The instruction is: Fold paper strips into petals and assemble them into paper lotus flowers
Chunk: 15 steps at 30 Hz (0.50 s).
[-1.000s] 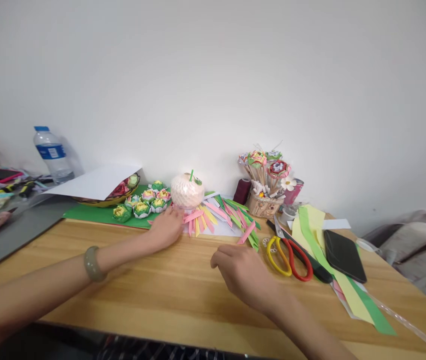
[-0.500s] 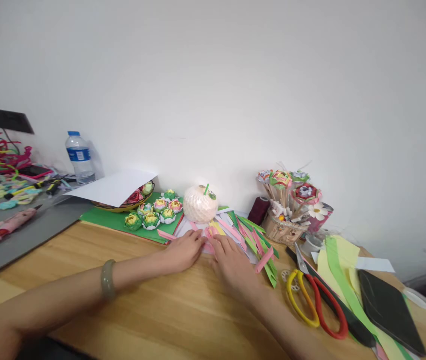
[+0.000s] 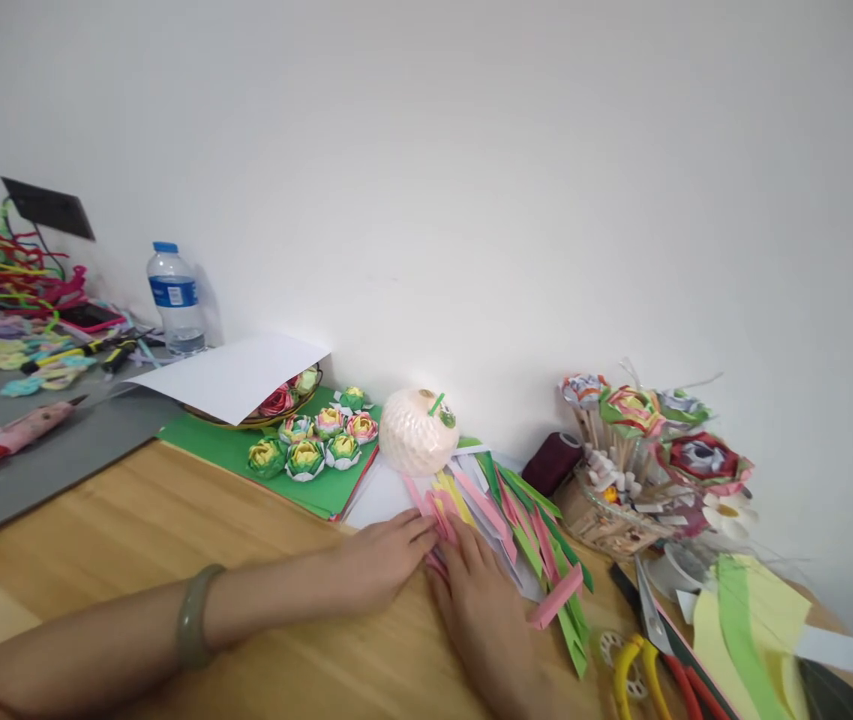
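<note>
My left hand (image 3: 390,560), with a bangle on its wrist, lies low over the table, its fingers closed at pink paper strips (image 3: 442,505). My right hand (image 3: 482,590) rests beside it, fingertips on the same pink strips; its fingers lie nearly flat and a little apart. What is under the left fingertips is hidden. Just behind both hands stands a white woven ball-shaped object (image 3: 418,435) with a green strip on top. Green and pink folded strips (image 3: 523,520) fan out to the right. Several folded paper flowers (image 3: 304,458) sit on green paper (image 3: 223,447) at the left.
Scissors (image 3: 651,610) and a basket of paper flowers (image 3: 606,520) stand right, near a dark thread spool (image 3: 552,463) and yellow paper (image 3: 786,610). Left are a white sheet (image 3: 238,375) over a bowl, a water bottle (image 3: 175,300) and a pink tool (image 3: 13,438) on a grey mat.
The camera view has tilted and shifted, so the basket and scissors sit lower and farther right. My hands remain at the pink strips; the fingertips are closer together. The left fingers now overlap the pink strips.
</note>
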Each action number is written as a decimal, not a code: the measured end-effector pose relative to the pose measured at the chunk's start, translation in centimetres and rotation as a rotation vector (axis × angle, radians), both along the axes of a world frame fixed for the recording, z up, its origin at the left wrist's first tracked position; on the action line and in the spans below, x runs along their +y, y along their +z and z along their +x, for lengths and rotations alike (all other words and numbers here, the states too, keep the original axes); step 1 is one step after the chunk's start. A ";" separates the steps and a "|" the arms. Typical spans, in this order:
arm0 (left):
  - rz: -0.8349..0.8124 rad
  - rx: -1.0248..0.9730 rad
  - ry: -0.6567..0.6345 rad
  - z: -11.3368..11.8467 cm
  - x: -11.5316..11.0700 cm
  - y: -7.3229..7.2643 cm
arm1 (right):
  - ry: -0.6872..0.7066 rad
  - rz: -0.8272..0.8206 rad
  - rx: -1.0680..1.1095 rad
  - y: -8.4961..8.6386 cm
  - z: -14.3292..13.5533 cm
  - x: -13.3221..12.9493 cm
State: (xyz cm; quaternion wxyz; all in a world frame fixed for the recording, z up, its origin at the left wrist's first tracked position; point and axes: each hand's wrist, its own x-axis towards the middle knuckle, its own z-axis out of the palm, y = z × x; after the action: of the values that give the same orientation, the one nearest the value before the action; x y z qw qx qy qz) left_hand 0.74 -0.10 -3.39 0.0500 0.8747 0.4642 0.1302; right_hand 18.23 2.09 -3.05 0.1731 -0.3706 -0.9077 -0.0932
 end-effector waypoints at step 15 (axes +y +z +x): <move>-0.310 0.165 0.488 0.2 0.3 3.3 | -0.111 0.055 0.289 -0.5 2.1 1.3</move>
State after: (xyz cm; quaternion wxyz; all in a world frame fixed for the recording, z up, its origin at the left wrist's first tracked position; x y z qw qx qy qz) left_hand 0.96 0.16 -0.06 0.1123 0.7267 0.6777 -0.0058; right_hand 20.34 3.44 -3.57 0.3065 -0.4249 -0.8486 -0.0732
